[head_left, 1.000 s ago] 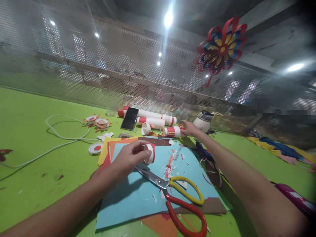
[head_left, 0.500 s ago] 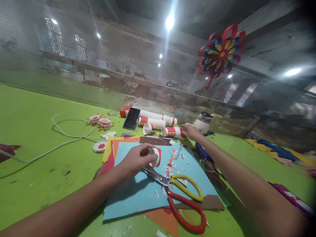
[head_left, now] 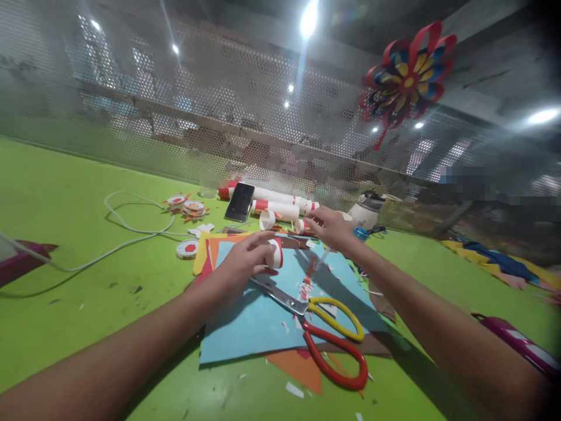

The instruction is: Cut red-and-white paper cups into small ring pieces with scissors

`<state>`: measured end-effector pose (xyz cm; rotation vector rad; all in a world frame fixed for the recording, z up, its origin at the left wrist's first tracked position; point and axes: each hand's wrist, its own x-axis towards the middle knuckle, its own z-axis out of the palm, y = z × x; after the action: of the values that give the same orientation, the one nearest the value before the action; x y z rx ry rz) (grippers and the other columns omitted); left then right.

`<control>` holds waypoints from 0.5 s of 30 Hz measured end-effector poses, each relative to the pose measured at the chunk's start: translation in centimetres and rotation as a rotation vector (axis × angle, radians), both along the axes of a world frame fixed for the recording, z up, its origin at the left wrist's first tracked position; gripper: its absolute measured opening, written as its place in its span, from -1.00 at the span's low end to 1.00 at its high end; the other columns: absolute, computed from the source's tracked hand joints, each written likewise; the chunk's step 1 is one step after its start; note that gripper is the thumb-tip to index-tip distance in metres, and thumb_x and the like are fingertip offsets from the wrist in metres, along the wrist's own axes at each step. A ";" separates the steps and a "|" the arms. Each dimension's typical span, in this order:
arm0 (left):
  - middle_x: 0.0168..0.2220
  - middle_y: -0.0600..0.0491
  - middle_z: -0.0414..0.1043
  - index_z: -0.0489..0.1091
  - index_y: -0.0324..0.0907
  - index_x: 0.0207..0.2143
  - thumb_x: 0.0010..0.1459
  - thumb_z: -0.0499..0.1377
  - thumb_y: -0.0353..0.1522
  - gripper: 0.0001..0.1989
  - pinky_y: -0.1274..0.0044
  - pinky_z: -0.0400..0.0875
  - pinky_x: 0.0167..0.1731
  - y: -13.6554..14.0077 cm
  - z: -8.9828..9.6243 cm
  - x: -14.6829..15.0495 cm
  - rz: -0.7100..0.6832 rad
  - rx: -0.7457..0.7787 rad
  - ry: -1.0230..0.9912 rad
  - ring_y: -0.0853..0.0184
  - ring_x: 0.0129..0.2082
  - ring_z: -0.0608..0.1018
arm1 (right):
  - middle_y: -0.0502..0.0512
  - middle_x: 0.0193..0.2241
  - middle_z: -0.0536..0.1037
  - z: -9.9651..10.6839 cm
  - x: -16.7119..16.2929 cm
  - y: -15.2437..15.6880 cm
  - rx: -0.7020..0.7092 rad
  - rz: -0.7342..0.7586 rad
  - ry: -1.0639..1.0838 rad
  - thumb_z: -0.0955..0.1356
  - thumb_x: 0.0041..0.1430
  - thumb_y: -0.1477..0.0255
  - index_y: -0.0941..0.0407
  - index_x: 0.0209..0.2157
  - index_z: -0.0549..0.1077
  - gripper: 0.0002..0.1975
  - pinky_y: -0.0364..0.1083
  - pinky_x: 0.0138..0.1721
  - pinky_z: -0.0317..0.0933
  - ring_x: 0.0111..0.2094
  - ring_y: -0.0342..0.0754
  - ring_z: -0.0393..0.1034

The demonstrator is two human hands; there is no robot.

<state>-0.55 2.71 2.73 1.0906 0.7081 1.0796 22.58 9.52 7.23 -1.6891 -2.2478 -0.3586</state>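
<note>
One ring my left hand pinches; my right hand, grip unclear, seemingly handles a tube; next move needs steadiness.

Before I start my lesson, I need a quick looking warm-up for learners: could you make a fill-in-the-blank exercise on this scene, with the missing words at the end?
1. The left hand holds a short tube coloured red and ____.
2. The scissors have one red handle and one ____ handle.
3. The sheet directly under the blades is light ____.
4. The table has a bright ____ surface.

Missing words: white; yellow; blue; green.
</note>
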 end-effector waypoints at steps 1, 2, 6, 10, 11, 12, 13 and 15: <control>-0.36 -0.02 0.48 0.33 -0.20 0.03 0.01 0.23 -0.37 -0.52 0.38 0.48 -0.32 0.0 0.2 -0.1 0.014 -0.015 -0.008 0.25 -0.37 0.55 | 0.10 -0.14 0.49 0.1 -0.4 -1.4 -0.033 0.046 0.001 0.30 0.28 0.33 0.16 -0.10 0.42 -0.77 0.03 -0.18 0.34 -0.21 -0.05 0.43; -0.34 -0.04 0.49 0.35 -0.21 0.03 0.01 0.22 -0.38 -0.53 0.38 0.48 -0.31 0.1 0.3 -0.2 0.032 -0.014 -0.018 0.26 -0.37 0.55 | 0.09 -0.17 0.49 0.3 -0.7 -3.0 -0.069 0.088 0.001 0.28 0.29 0.33 0.16 -0.11 0.42 -0.77 0.03 -0.18 0.33 -0.23 -0.06 0.43; -0.22 -0.08 0.48 0.44 -0.25 -0.06 0.03 0.22 -0.38 -0.63 0.38 0.50 -0.24 0.7 0.2 -0.6 0.050 0.044 -0.101 0.28 -0.35 0.55 | 0.05 -0.35 0.49 0.4 -0.5 -9.9 -0.297 0.234 -0.042 0.22 0.30 0.34 0.13 -0.09 0.44 -0.74 -0.08 -0.26 0.24 -0.34 -0.09 0.37; -0.26 -0.06 0.49 0.44 -0.24 -0.05 0.06 0.22 -0.36 -0.64 0.40 0.49 -0.22 0.9 0.1 -0.8 0.014 0.017 -0.130 0.30 -0.36 0.56 | 0.09 -0.33 0.45 -0.8 -0.2 -15.3 -0.518 0.270 -0.136 0.37 0.05 0.34 -0.01 -0.06 0.45 -0.64 -0.11 -0.43 0.08 -0.34 0.02 0.36; -0.27 -0.05 0.50 0.43 -0.24 -0.04 0.06 0.22 -0.37 -0.63 0.40 0.49 -0.21 0.9 0.2 -0.8 0.002 0.005 -0.138 0.30 -0.35 0.56 | 0.12 -0.32 0.43 -1.3 -0.3 -16.1 -0.521 0.246 -0.143 0.35 0.03 0.41 -0.01 -0.01 0.41 -0.58 -0.10 -0.44 0.04 -0.32 0.05 0.35; -0.28 -0.05 0.50 0.42 -0.23 -0.02 0.06 0.23 -0.37 -0.61 0.41 0.49 -0.20 0.8 0.2 -0.9 -0.005 -0.008 -0.143 0.30 -0.34 0.56 | 0.14 -0.30 0.42 -1.8 -0.4 -16.5 -0.532 0.232 -0.142 0.32 0.01 0.47 -0.02 0.05 0.35 -0.50 -0.10 -0.45 0.02 -0.32 0.06 0.34; -0.29 -0.05 0.50 0.41 -0.23 0.00 0.05 0.23 -0.38 -0.59 0.41 0.49 -0.20 0.7 0.3 -0.9 -0.008 -0.017 -0.143 0.29 -0.34 0.56 | 0.15 -0.28 0.42 -2.3 -0.4 -16.8 -0.540 0.215 -0.136 0.30 0.01 0.49 -0.03 0.11 0.29 -0.43 -0.10 -0.46 -0.01 -0.33 0.06 0.34; -0.30 -0.05 0.51 0.37 -0.20 0.05 0.05 0.24 -0.39 -0.54 0.43 0.49 -0.22 0.5 0.5 -1.0 -0.022 -0.025 -0.141 0.28 -0.31 0.57 | 0.15 -0.25 0.41 -3.1 -0.6 -16.7 -0.561 0.193 -0.112 0.27 0.01 0.51 -0.07 0.17 0.20 -0.36 -0.10 -0.46 -0.01 -0.33 0.07 0.34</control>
<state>-1.59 3.25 3.20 0.9887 0.5947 1.1146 21.99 -7.14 4.11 -1.6957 -2.7461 0.2558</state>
